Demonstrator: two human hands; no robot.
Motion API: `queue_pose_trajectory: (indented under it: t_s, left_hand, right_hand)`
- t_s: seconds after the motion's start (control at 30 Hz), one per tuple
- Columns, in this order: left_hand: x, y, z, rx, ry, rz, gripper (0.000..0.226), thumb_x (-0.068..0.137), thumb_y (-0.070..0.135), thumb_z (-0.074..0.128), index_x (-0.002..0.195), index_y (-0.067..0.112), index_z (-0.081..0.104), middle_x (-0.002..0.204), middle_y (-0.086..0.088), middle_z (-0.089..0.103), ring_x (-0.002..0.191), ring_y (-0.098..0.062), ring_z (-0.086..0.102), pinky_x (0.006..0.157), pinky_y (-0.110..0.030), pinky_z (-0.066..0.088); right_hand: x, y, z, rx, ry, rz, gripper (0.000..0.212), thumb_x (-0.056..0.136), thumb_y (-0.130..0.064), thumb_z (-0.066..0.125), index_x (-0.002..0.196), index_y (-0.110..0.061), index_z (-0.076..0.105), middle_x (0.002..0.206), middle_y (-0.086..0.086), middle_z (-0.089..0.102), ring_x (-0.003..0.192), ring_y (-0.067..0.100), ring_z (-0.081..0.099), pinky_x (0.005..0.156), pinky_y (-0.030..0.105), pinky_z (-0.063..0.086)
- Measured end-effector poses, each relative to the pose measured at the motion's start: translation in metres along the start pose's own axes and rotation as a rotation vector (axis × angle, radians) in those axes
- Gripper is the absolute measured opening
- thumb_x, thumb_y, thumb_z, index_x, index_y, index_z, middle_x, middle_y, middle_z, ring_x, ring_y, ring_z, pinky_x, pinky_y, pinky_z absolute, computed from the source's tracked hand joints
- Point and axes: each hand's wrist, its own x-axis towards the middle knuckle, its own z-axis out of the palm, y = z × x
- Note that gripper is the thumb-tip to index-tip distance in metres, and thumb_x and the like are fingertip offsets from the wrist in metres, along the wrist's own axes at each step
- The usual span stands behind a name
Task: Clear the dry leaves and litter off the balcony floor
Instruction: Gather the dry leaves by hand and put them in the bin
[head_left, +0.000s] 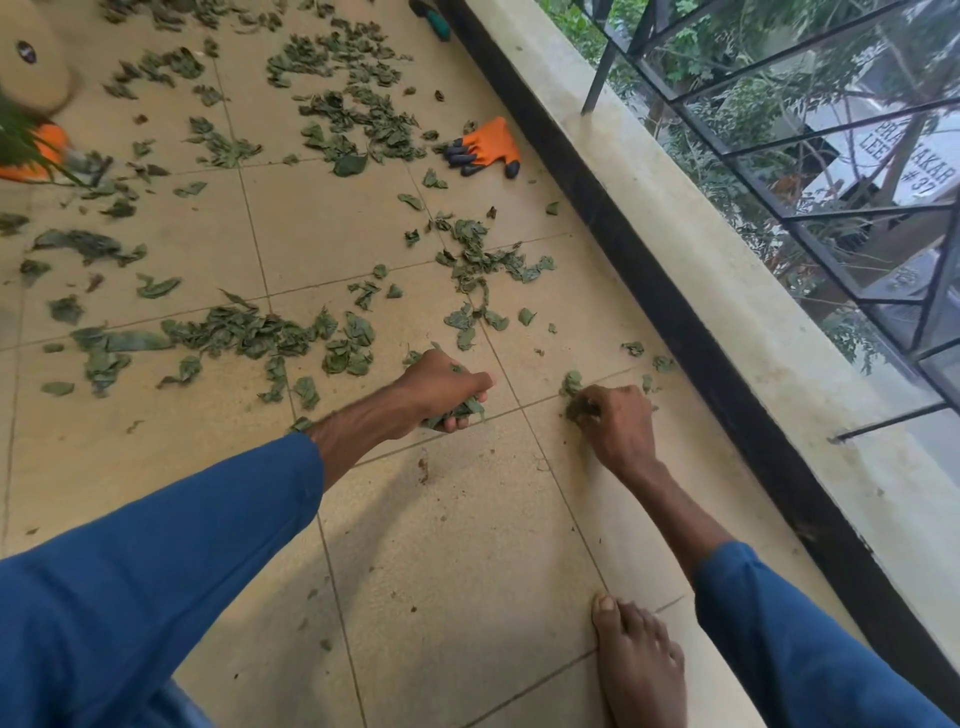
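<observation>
Gripping a wad of leaves (460, 411) — left hand (439, 384); right hand (618, 423) pinches a few off the floor (467, 545). Nearest clump (348, 356) lies ahead-left — nearer the left hand.

I see a beige tiled floor (467, 545), grout lines thin. A black band (647, 270) edges the cream parapet (732, 280). A black metal grille (600, 62) stands on it; daylit trees (727, 41) beyond.

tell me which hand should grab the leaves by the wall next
Right, probably. The right hand sits closest to those leaves and pinches only a few; the left hand is farther off and grips a full bunch.
</observation>
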Motion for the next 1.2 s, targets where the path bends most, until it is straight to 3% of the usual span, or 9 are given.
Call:
queue_pose_trajectory:
  t_s: [0.13,0.3,0.57,0.67,0.77,0.87,0.97,1.07,1.2]
  left_hand:
    - [-0.001,0.0,0.001,0.013,-0.005,0.0,0.026,0.099,0.028,0.069,0.084,0.007,0.067,0.058,-0.005,0.06,0.04,-0.012,0.051,0.041,-0.021,0.041]
    - [0.001,-0.001,0.001,0.01,-0.013,-0.011,0.025,0.098,0.029,0.07,0.084,0.007,0.067,0.06,-0.008,0.061,0.045,-0.016,0.053,0.044,-0.023,0.043]
    - [0.005,0.009,-0.016,-0.188,0.156,-0.025,0.019,0.096,0.02,0.069,0.086,0.004,0.07,0.074,-0.01,0.062,0.05,-0.019,0.055,0.043,-0.023,0.042]
    - [0.006,0.007,-0.019,-0.262,0.198,-0.047,0.022,0.094,0.021,0.069,0.09,0.0,0.075,0.082,-0.012,0.068,0.056,-0.022,0.057,0.045,-0.024,0.043]
    - [0.005,0.009,-0.015,-0.281,0.208,-0.05,0.039,0.101,0.037,0.062,0.094,0.002,0.076,0.08,-0.011,0.071,0.052,-0.02,0.058,0.044,-0.023,0.045]
    - [0.001,0.012,-0.012,-0.271,0.152,-0.047,0.055,0.099,0.058,0.057,0.101,0.006,0.074,0.076,-0.012,0.072,0.062,-0.023,0.061,0.048,-0.025,0.048]
    - [-0.006,0.016,-0.01,-0.265,0.061,-0.01,0.071,0.095,0.071,0.051,0.105,0.005,0.074,0.079,-0.013,0.073,0.069,-0.025,0.063,0.053,-0.027,0.05]
    - [-0.013,0.021,-0.011,-0.313,-0.019,0.006,0.073,0.09,0.076,0.054,0.111,0.009,0.072,0.077,-0.011,0.068,0.068,-0.025,0.061,0.051,-0.026,0.049]
    - [-0.017,0.024,-0.018,-0.398,-0.062,0.015,0.071,0.089,0.074,0.058,0.114,0.009,0.07,0.076,-0.008,0.063,0.061,-0.02,0.058,0.045,-0.022,0.043]
  right_hand:
    - [0.005,-0.007,-0.034,0.308,-0.087,0.137,0.041,0.089,-0.008,0.075,0.128,-0.007,0.064,0.115,0.011,0.072,0.099,0.021,0.069,0.09,0.032,0.055]
    - [0.027,-0.026,-0.074,0.465,-0.144,0.088,0.02,0.088,-0.013,0.077,0.108,-0.013,0.076,0.097,-0.002,0.077,0.08,0.012,0.074,0.081,0.042,0.063]
    - [0.02,-0.08,-0.122,0.863,-0.459,-0.082,0.026,0.086,-0.008,0.075,0.112,-0.007,0.075,0.103,0.004,0.078,0.092,0.024,0.075,0.081,0.034,0.062]
    - [0.018,-0.102,-0.129,0.867,-0.512,-0.161,0.028,0.085,-0.007,0.077,0.113,-0.006,0.075,0.101,0.006,0.078,0.089,0.024,0.076,0.079,0.034,0.062]
    - [0.018,-0.124,-0.132,0.804,-0.52,-0.239,0.027,0.085,-0.01,0.079,0.111,-0.009,0.076,0.102,0.004,0.077,0.087,0.022,0.075,0.075,0.033,0.062]
    - [0.021,-0.142,-0.129,0.681,-0.478,-0.299,0.024,0.086,-0.015,0.08,0.11,-0.013,0.077,0.1,-0.002,0.077,0.083,0.017,0.075,0.074,0.034,0.062]
    - [0.022,-0.157,-0.127,0.541,-0.397,-0.362,0.022,0.086,-0.019,0.08,0.109,-0.019,0.079,0.097,-0.008,0.077,0.077,0.006,0.073,0.071,0.023,0.06]
    - [0.024,-0.166,-0.125,0.511,-0.339,-0.336,0.024,0.085,-0.018,0.08,0.109,-0.02,0.08,0.092,-0.008,0.078,0.073,0.0,0.072,0.065,0.014,0.055]
    - [0.024,-0.175,-0.12,0.615,-0.227,-0.227,0.024,0.076,-0.016,0.088,0.098,-0.012,0.081,0.082,-0.001,0.078,0.066,0.006,0.073,0.063,0.019,0.058]
